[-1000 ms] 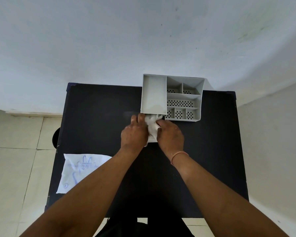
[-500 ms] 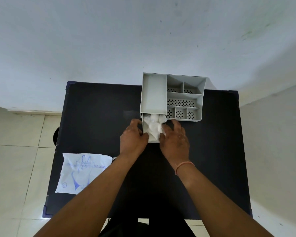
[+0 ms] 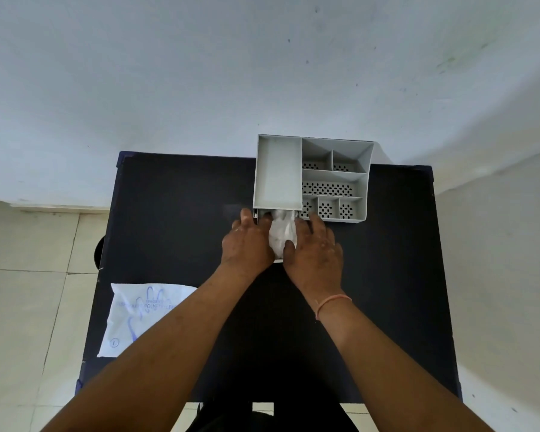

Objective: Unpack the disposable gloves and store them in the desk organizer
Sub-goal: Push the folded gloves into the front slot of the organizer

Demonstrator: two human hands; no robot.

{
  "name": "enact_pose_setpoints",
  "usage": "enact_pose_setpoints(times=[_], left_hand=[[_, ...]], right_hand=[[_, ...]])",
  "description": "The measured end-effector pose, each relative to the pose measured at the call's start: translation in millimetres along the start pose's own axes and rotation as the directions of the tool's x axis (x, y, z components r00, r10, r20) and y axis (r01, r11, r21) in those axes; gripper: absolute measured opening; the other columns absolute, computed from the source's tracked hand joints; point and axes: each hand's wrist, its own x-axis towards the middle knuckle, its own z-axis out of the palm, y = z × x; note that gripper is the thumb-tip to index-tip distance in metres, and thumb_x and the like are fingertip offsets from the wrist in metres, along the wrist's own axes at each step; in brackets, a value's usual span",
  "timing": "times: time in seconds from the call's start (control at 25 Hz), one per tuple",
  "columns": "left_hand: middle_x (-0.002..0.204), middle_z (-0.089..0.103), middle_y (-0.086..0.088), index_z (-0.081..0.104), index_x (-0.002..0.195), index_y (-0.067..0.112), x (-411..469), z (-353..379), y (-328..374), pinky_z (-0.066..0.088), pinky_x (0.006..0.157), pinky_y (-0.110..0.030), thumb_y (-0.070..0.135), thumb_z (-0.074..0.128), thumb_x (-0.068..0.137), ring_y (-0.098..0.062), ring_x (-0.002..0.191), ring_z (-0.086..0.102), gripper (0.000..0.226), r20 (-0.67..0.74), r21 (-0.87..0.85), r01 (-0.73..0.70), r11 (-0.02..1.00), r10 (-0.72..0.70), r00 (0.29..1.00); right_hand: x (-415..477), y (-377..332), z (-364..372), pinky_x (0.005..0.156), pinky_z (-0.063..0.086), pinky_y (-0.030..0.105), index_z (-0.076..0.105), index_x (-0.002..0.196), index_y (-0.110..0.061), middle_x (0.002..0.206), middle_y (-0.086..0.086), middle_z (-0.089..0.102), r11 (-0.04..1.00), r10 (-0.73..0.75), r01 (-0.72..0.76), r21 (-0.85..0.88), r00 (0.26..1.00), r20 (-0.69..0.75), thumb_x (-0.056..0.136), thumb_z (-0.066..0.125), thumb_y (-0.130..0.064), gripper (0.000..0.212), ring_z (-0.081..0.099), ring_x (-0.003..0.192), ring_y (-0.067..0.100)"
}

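Observation:
The grey desk organizer [image 3: 278, 169] stands at the back of the black table [image 3: 175, 213], with one long compartment and several small perforated ones. Its small drawer [image 3: 278, 261] is pulled out toward me at the lower left. A crumpled wad of white disposable gloves [image 3: 282, 233] lies in the drawer. My left hand [image 3: 247, 241] covers the drawer's left side, with its fingers on the wad. My right hand [image 3: 314, 247] presses in from the right, thumb on the gloves. Most of the drawer is hidden under both hands.
The flattened white glove bag with blue print [image 3: 141, 316] lies at the table's near left corner, partly under my left forearm. A white wall rises right behind the organizer. A dark round object [image 3: 98, 254] sits on the tiled floor left of the table.
Half a second ago my hands were spread at the drawer's sides. They have since closed in over the gloves, pressing the wad into the drawer.

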Motion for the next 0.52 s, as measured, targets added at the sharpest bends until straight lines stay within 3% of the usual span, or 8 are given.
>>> enact_pose_setpoints(times=[0.16, 0.24, 0.36, 0.44, 0.52], left_hand=[[0.146, 0.041, -0.019, 0.032, 0.159, 0.028, 8.8, 1.8, 2.8, 0.057, 0.090, -0.048, 0.045, 0.067, 0.093, -0.039, 0.126, 0.058, 0.077, 0.082, 0.038, 0.023, 0.999, -0.026, 0.996], [0.147, 0.043, -0.020, 0.030, 0.160, 0.031, 11.1, 0.0, 3.2, 0.058, 0.091, -0.049, 0.045, 0.068, 0.093, -0.041, 0.126, 0.061, 0.079, 0.128, 0.009, 0.032, 0.999, -0.033, 0.991], [0.139, 0.052, -0.015, 0.052, 0.149, 0.031, 1.8, -7.6, -5.1, 0.059, 0.086, -0.046, 0.039, 0.072, 0.090, -0.040, 0.113, 0.068, 0.063, 0.017, -0.152, 0.038, 0.988, -0.036, 0.999], [0.127, 0.060, -0.012, 0.067, 0.137, 0.026, -10.8, -12.8, -12.7, 0.060, 0.079, -0.043, 0.027, 0.068, 0.093, -0.035, 0.102, 0.071, 0.044, -0.227, -0.191, -0.033, 0.981, -0.012, 0.974], [0.122, 0.065, -0.009, 0.075, 0.128, 0.018, -20.9, -14.3, -17.9, 0.064, 0.074, -0.043, 0.016, 0.066, 0.094, -0.031, 0.103, 0.070, 0.035, -0.406, -0.085, -0.168, 0.982, 0.120, 0.906]], right_hand=[[13.7, -4.3, 1.1, 0.112, 0.036, 0.063, 0.020, 0.163, -0.041, 0.176, 0.009, 0.004, 0.999, 0.031, -0.036, 0.015, 0.963, 0.268, 0.098, 0.048, -0.061, 0.073, 0.027, 0.154, 0.040], [24.7, -4.3, 2.8, 0.113, 0.034, 0.065, 0.012, 0.163, -0.047, 0.177, 0.007, 0.000, 1.000, 0.028, -0.025, -0.014, 0.926, 0.377, 0.098, 0.045, -0.065, 0.074, 0.027, 0.155, 0.042], [30.3, -0.3, -2.8, 0.115, 0.036, 0.061, 0.015, 0.164, -0.045, 0.178, 0.007, 0.000, 0.999, 0.035, -0.030, -0.019, 0.903, 0.428, 0.098, 0.048, -0.063, 0.076, 0.029, 0.154, 0.040], [22.9, 2.7, -13.5, 0.113, 0.041, 0.057, 0.036, 0.159, -0.033, 0.176, 0.008, 0.011, 1.000, 0.022, -0.018, -0.016, 0.953, 0.301, 0.097, 0.054, -0.052, 0.067, 0.034, 0.151, 0.038], [8.9, 2.5, -22.0, 0.108, 0.046, 0.053, 0.056, 0.144, -0.019, 0.163, 0.011, 0.041, 0.995, -0.088, 0.087, -0.052, 0.996, -0.016, 0.095, 0.056, -0.036, 0.052, 0.045, 0.143, 0.033]])
